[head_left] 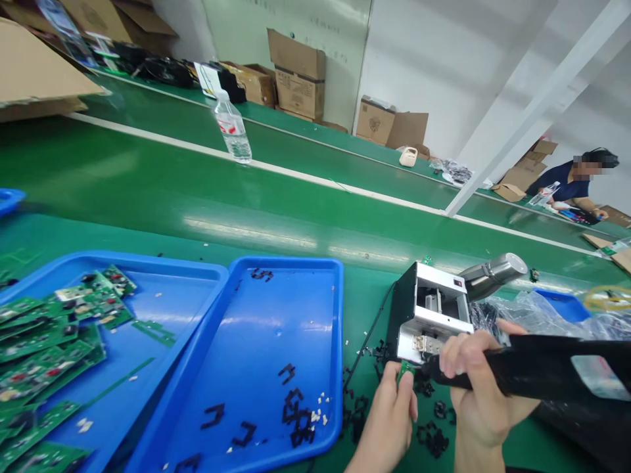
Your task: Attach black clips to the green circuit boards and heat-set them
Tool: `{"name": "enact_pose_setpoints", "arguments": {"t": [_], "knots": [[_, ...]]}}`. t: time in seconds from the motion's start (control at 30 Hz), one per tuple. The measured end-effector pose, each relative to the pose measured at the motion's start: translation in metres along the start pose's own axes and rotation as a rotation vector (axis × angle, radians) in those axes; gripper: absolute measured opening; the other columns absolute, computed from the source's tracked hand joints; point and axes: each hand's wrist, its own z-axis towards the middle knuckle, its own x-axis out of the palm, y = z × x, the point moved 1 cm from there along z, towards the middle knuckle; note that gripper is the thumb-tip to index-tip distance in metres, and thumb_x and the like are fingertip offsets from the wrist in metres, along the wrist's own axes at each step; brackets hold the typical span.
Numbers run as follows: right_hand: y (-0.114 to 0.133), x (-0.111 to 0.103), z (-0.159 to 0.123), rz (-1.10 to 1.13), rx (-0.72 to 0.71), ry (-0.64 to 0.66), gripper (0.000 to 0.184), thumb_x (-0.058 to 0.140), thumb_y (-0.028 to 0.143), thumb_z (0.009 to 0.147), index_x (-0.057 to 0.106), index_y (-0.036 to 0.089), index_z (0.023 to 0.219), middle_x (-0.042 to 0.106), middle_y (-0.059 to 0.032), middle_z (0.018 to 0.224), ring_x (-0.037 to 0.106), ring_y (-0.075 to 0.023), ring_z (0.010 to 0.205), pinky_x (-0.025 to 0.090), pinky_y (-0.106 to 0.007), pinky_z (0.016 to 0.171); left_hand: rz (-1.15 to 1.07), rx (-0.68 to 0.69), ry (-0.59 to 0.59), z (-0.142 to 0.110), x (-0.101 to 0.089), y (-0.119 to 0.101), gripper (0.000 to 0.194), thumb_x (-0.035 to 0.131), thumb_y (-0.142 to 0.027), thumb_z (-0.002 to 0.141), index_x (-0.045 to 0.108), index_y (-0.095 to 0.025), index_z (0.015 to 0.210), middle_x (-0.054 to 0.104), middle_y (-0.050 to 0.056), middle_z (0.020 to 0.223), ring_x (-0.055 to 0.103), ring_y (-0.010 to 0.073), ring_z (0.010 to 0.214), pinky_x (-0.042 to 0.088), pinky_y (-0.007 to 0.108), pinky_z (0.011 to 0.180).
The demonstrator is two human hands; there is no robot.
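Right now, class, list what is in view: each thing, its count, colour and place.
trays: two, blue, front of the bench
circuit boards: many, green, heaped in left tray
plastic scraps: many, black, in right tray and beside it
metal device: one, silver and black, right of the trays
water bottle: one, clear, on the far bench
cardboard boxes: several, brown, along the far wall
co-worker: one, dark shirt, far right
black tube: one, black, front right
small board: one, green, at the metal device
left hand: one, pinching the small board
right hand: one, gripping the black tube
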Motion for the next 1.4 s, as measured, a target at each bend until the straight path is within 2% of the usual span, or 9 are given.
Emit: {"name": "enact_pose_setpoints", "arguments": {"t": [0.1, 0.27, 0.43, 0.5, 0.6, 0.73, 0.87, 1.1, 1.4], "knots": [[-0.004, -0.012, -0.002, -0.104, 0.019, -0.090, 0.049, 0.070, 0.018, 0.092, 0.051, 0.021, 0.137, 0.061, 0.0088, 0.063, 0.057, -0.0140, 0.048, 0.050, -0.033, 0.052, -0.044, 0.015, -0.029, -0.016, -0.024, -0.017, 0.044, 0.054, -0.062, 0.096, 0.054, -0.021, 0.110, 0.067, -0.004, 0.072, 0.058, 0.0117, 0.045, 0.041, 0.022, 0.045], [-0.022, -0.038, -0.019, -0.365, 0.199, -0.156, 0.046, 0.079, 0.026, 0.088, 0.059, 0.017, 0.128, 0.068, 0.0027, 0.074, 0.064, -0.0165, 0.063, 0.053, -0.037, 0.070, -0.075, 0.088, -0.258, -0.046, -0.068, -0.045, 0.045, 0.070, -0.059, 0.089, 0.078, -0.018, 0.105, 0.077, 0.011, 0.114, 0.068, 0.0261, 0.111, 0.053, 0.033, 0.096], [-0.012, -0.037, -0.065, -0.563, -0.123, -0.422, 0.059, 0.086, 0.012, 0.075, 0.061, 0.023, 0.127, 0.068, -0.0113, 0.113, 0.065, -0.0304, 0.107, 0.057, -0.043, 0.078, -0.025, 0.430, -0.751, -0.068, -0.117, -0.058, 0.040, 0.089, -0.055, 0.071, 0.079, -0.019, 0.086, 0.067, 0.004, 0.105, 0.065, 0.0205, 0.096, 0.054, 0.024, 0.080], [-0.014, -0.023, -0.087, -0.567, -0.143, -0.245, 0.042, 0.079, 0.009, 0.080, 0.067, 0.024, 0.117, 0.068, -0.0099, 0.103, 0.067, -0.0286, 0.098, 0.058, -0.041, 0.071, 0.039, 0.525, -0.997, -0.071, -0.129, -0.062, 0.036, 0.090, -0.050, 0.070, 0.077, -0.019, 0.082, 0.062, -0.001, 0.085, 0.058, 0.0146, 0.076, 0.049, 0.021, 0.064], [-0.030, 0.012, -0.113, -0.480, 0.026, 0.327, 0.031, 0.063, 0.006, 0.091, 0.069, 0.023, 0.116, 0.070, -0.0070, 0.095, 0.069, -0.0215, 0.085, 0.060, -0.035, 0.070, -0.006, 0.559, -1.185, -0.067, -0.137, -0.067, 0.034, 0.091, -0.047, 0.069, 0.072, -0.019, 0.069, 0.050, -0.007, 0.062, 0.042, 0.0099, 0.057, 0.037, 0.021, 0.048], [-0.055, 0.060, -0.124, -0.525, 0.172, 0.798, 0.028, 0.052, 0.008, 0.097, 0.068, 0.021, 0.116, 0.071, -0.0068, 0.098, 0.069, -0.0223, 0.089, 0.061, -0.037, 0.080, -0.187, 0.607, -1.153, -0.061, -0.136, -0.071, 0.040, 0.097, -0.043, 0.059, 0.067, -0.017, 0.058, 0.056, -0.006, 0.054, 0.048, 0.0098, 0.057, 0.041, 0.020, 0.050], [-0.069, 0.102, -0.120, -0.860, 0.304, 1.116, 0.033, 0.055, 0.015, 0.098, 0.061, 0.021, 0.130, 0.067, -0.0104, 0.112, 0.069, -0.0278, 0.105, 0.061, -0.041, 0.087, -0.380, 0.600, -1.057, -0.062, -0.140, -0.069, 0.044, 0.101, -0.040, 0.054, 0.080, -0.016, 0.084, 0.072, -0.004, 0.069, 0.062, 0.0101, 0.067, 0.055, 0.019, 0.066], [-0.075, 0.140, -0.127, -1.022, 0.368, 1.186, 0.031, 0.066, 0.008, 0.086, 0.065, 0.015, 0.116, 0.065, -0.0223, 0.121, 0.070, -0.0343, 0.109, 0.060, -0.044, 0.083, -0.480, 0.441, -0.964, -0.068, -0.157, -0.067, 0.047, 0.101, -0.024, 0.049, 0.081, -0.018, 0.091, 0.082, 0.000, 0.093, 0.076, 0.0152, 0.084, 0.062, 0.019, 0.081], [-0.077, 0.118, -0.110, -0.862, 0.322, 1.240, 0.048, 0.056, 0.003, 0.085, 0.067, 0.021, 0.129, 0.066, -0.0144, 0.115, 0.075, -0.0267, 0.092, 0.060, -0.039, 0.082, -0.433, 0.380, -0.906, -0.071, -0.158, -0.069, 0.055, 0.104, -0.034, 0.043, 0.068, -0.017, 0.081, 0.076, -0.001, 0.075, 0.077, 0.0190, 0.068, 0.065, 0.024, 0.064]]}}
